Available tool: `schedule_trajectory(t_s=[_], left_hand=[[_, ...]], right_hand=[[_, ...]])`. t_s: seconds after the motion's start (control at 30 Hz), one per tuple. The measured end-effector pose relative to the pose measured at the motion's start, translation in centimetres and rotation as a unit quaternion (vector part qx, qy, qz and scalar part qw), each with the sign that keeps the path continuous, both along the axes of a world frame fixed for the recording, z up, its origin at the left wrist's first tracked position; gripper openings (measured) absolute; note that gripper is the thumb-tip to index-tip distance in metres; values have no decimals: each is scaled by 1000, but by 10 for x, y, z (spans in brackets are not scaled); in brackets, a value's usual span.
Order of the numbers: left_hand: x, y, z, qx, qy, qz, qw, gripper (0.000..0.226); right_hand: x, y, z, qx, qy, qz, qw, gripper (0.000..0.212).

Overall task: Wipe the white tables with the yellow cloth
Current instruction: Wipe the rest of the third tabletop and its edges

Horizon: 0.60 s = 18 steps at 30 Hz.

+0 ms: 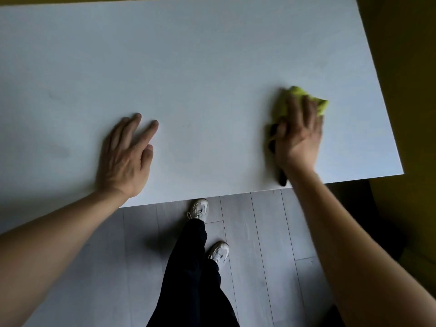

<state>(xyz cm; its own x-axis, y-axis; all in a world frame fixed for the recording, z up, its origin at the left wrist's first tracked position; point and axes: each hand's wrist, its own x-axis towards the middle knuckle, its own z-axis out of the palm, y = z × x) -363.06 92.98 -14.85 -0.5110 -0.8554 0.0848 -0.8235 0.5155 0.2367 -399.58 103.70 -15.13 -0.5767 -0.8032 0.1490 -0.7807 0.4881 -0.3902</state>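
Observation:
A white table [200, 67] fills the upper part of the head view. The yellow cloth [304, 96] lies bunched on its right side, near the right edge. My right hand [298, 135] presses flat on the cloth with straight fingers and covers most of it; the hand looks blurred. My left hand [127, 154] rests palm down on the bare tabletop near the front edge, fingers spread, holding nothing.
The table's front edge [212, 197] runs across the middle, with grey plank floor [259, 244] below it. My legs in dark trousers and white shoes [199, 208] stand at that edge. A dark yellow wall [405, 90] borders the table's right end.

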Motion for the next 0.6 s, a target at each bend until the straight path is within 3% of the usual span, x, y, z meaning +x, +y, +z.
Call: schedule_trajectory(t_s=[0.1, 0.17, 0.3, 0.43, 0.6], left_hand=[[-1, 0, 0, -3, -1, 3, 1000, 54], [-2, 1, 0, -5, -3, 3, 1000, 54], [-1, 1, 0, -12, -5, 4, 1000, 54], [0, -1, 3, -8, 5, 1, 1000, 54], [2, -4, 3, -7, 1, -8, 1000, 55]], right_hand=[[-7, -9, 0, 17, 2, -135, 991, 61], [11, -26, 1, 25, 6, -156, 987, 62], [90, -71, 3, 8, -13, 46, 999, 71], [185, -106, 7, -12, -2, 225, 974, 65], [159, -110, 4, -7, -9, 267, 963, 62]])
